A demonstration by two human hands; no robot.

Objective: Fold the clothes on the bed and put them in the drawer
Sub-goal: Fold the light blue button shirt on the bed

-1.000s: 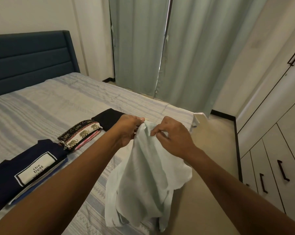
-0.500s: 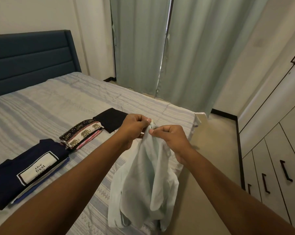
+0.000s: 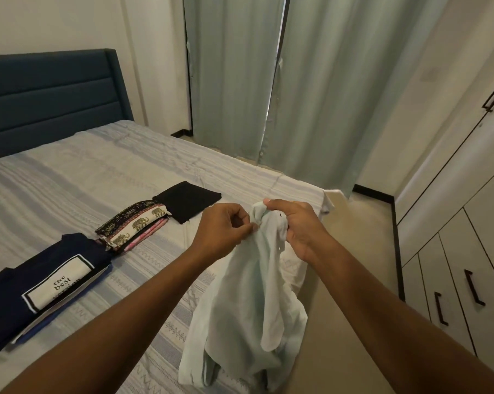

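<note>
At the edge of the striped bed (image 3: 98, 172), a pale garment (image 3: 248, 294) (thin, limp, probably light) is held hanging, its bunched top pinched by the left hand (image 3: 226, 231) and right hand (image 3: 295, 226); seams are judged best gripped.

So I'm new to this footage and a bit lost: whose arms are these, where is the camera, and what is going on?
No machine here: a person wears a wide-angle camera on the head, looking down at their own arms. The left hand and right hand grip the top of a pale green garment, which hangs by the bed. On the bed lie a folded navy shirt, an elephant-print cloth and a folded black piece. Closed drawers stand at the right.
</note>
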